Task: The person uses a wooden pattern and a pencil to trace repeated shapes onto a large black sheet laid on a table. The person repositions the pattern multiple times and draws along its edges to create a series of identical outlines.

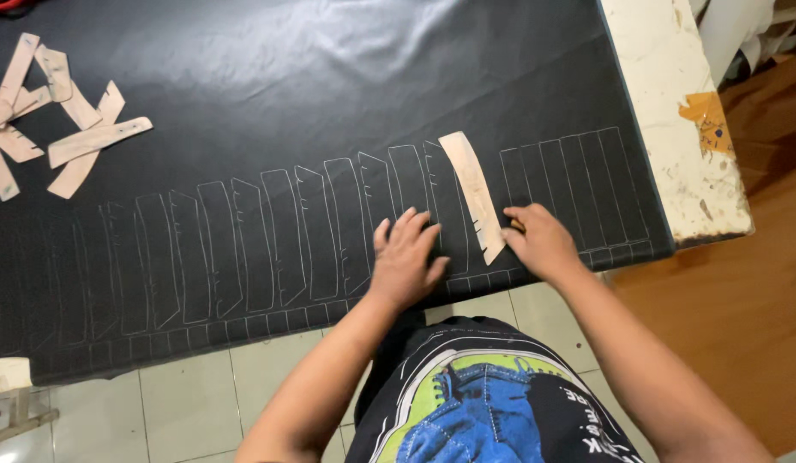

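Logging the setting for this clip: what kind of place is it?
Probably a small cutting or pattern-making workshop: black sheet material marked with rows of traced outlines, a cardboard template by the right hand, spare templates piled aside, on a worn worktable.

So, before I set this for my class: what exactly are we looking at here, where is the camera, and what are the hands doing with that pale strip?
The one picture comes from a camera worn on a person's head, looking down at their own two bare hands. A black sheet covers a worn white table. On it, a row of narrow curved shapes is outlined in light lines. The left hand presses flat on the sheet. The right hand rests against a pale pattern strip, which lies in the gap in that row; whether it holds a marker cannot be seen. More pale strips lie piled at far left.
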Motion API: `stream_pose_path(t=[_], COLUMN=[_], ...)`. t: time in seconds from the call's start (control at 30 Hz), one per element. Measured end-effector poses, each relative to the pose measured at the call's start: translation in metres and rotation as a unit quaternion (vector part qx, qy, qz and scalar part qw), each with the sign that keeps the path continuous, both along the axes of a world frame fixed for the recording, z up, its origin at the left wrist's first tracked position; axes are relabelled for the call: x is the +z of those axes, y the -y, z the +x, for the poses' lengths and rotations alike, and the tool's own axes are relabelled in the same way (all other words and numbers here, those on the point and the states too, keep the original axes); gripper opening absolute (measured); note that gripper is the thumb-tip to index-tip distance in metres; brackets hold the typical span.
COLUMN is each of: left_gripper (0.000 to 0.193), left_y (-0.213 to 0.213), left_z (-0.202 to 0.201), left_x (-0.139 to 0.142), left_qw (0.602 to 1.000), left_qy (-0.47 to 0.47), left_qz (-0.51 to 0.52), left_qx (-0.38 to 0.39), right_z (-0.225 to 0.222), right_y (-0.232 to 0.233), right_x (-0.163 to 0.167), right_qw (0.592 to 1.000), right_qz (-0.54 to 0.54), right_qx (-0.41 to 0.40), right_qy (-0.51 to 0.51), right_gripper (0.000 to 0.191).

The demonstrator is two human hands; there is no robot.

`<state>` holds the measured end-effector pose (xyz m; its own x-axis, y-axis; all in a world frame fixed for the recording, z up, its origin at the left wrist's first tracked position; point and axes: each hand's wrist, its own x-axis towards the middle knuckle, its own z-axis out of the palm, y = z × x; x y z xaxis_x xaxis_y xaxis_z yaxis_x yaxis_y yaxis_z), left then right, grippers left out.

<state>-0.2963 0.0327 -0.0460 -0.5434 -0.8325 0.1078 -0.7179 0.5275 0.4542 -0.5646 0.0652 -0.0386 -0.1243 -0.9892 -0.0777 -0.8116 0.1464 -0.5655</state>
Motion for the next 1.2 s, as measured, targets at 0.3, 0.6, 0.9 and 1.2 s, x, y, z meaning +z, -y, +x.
stream_pose_path(t=[0.3, 0.6, 0.9, 1.2], left_gripper=[0.078, 0.077, 0.080, 0.081], left_y=[0.009, 0.001, 0.003, 0.004], left_z=[-0.057, -0.064, -0.064, -0.064], left_x=[0.004, -0.005, -0.009, -0.009], left_qw=[0.998, 0.998, 0.998, 0.998], left_qy=[0.014, -0.009, 0.007, 0.007], left_qz=[0.064, 0.057, 0.064, 0.065], left_qx=[0.002, 0.008, 0.004, 0.004], right_z=[0.004, -0.009, -0.010, -0.008], right_y=[-0.040, -0.045, -0.044, -0.043], right_x=[-0.012, -0.020, -0.022, -0.021], right_qw=[0.997, 0.995, 0.996, 0.997], right_qz=[-0.061, -0.040, -0.033, -0.034], right_qx=[0.002, -0.015, -0.003, -0.006], right_qy=[0.040, 0.095, 0.079, 0.070], right_gripper=[0.033, 0.028, 0.030, 0.029])
